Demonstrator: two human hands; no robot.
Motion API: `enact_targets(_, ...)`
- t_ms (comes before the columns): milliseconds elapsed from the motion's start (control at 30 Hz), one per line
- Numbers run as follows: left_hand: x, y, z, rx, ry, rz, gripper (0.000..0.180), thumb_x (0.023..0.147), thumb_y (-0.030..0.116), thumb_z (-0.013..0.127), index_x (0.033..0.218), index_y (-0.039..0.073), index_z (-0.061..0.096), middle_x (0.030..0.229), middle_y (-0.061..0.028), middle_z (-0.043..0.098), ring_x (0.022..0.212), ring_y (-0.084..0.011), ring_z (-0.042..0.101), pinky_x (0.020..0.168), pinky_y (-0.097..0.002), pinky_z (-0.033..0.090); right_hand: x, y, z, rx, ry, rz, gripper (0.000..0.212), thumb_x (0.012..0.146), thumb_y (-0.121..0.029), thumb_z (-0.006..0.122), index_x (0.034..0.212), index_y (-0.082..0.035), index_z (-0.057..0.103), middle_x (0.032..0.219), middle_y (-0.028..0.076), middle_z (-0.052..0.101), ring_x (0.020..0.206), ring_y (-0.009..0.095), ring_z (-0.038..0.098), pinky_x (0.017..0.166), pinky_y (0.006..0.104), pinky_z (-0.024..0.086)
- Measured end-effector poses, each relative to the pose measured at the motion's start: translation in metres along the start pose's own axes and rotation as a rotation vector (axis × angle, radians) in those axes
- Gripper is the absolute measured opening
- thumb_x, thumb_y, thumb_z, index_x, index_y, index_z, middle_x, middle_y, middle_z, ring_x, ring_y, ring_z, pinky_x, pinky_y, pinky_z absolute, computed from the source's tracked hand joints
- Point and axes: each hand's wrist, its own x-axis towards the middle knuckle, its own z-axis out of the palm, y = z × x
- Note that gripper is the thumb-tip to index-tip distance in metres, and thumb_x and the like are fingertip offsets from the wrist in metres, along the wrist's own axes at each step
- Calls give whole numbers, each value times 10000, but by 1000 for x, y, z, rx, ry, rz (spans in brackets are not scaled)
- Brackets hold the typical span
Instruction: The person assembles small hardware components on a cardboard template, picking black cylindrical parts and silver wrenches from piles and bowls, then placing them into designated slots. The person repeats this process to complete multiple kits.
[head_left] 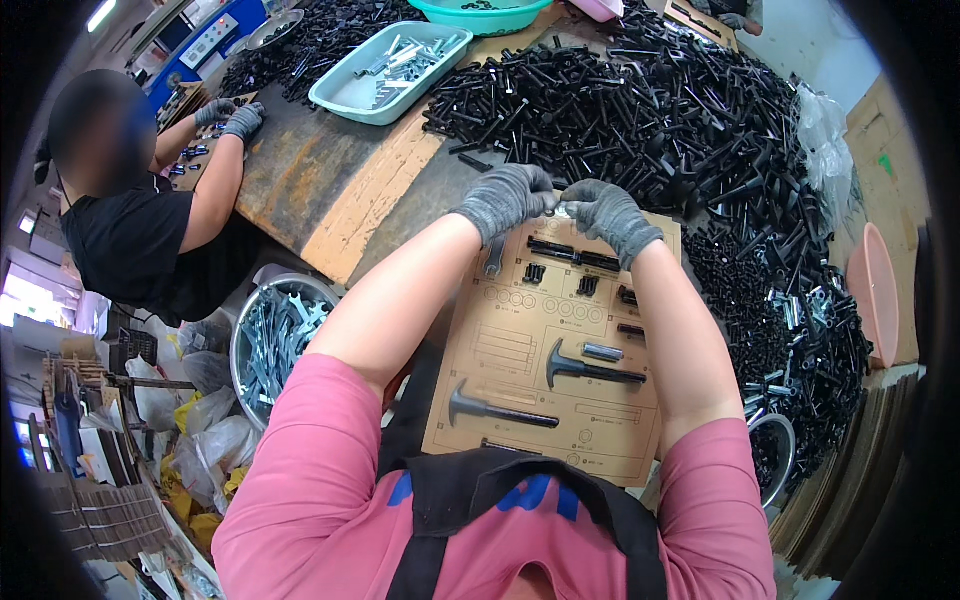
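Observation:
Both my hands wear grey gloves and meet over the far edge of a brown cardboard sheet (470, 425) printed with part outlines. My left hand (507, 203) is closed in a pinch, as is my right hand (612, 217). Between their fingertips shows something small and pale, too tiny to name. Long black bolts (572, 254) lie on the sheet just below my hands, with small black screws (535, 273) under them. Further down are a silver tube (603, 352) and black T-shaped pieces (598, 372). An open-end wrench (494, 260) lies by my left wrist.
A big heap of black bolts (600, 110) covers the table beyond my hands. A pale green tray (345, 103) holds silver parts. Left, a metal bowl (240, 345) is full of wrenches; a gloved co-worker (130, 220) sits beyond. A pink basin (873, 295) stands right.

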Motion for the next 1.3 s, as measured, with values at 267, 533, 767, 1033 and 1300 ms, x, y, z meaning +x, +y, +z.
enact_targets(267, -31, 14, 0, -550, -75, 82, 211, 786, 170, 645, 925, 20, 599, 762, -11, 575, 675, -85, 518, 628, -249, 449, -50, -10, 9, 601, 85, -267, 134, 831, -135, 576, 929, -44, 578, 645, -12, 511, 522, 59, 442, 459, 193, 376)
enact_targets(533, -60, 38, -13, 5, 82, 596, 237, 812, 188, 611, 974, 14, 599, 836, -91, 611, 780, -204, 584, 702, -310, 466, -93, -21, 25, 559, 220, -422, 169, 862, -236, 539, 889, -71, 563, 617, -20, 499, 516, 53, 447, 452, 193, 369)
enact_targets(767, -71, 40, -16, 11, 57, 738, 195, 798, 189, 601, 915, 33, 614, 745, -134, 574, 709, -289, 548, 646, -355, 433, -114, -33, 32, 781, 128, -315, 206, 870, -277, 534, 881, -72, 557, 584, -26, 490, 464, 37, 403, 408, 163, 303)
enact_targets(1033, -72, 32, -10, -72, -16, 642, 213, 824, 200, 581, 961, 38, 601, 817, -152, 595, 766, -299, 574, 684, -354, 456, -104, -15, 40, 835, 160, -353, 234, 859, -279, 554, 927, -56, 577, 622, -43, 485, 475, 22, 367, 420, 156, 277)
enact_targets(1300, 6, 57, -107, 903, 303, 862, 56, 766, 143, 560, 776, 88, 568, 742, -80, 615, 691, -237, 618, 564, -340, 503, -103, 18, 15, 1011, 202, -117, 207, 868, -142, 505, 1052, -46, 500, 710, 0, 511, 504, 60, 440, 423, 172, 377)
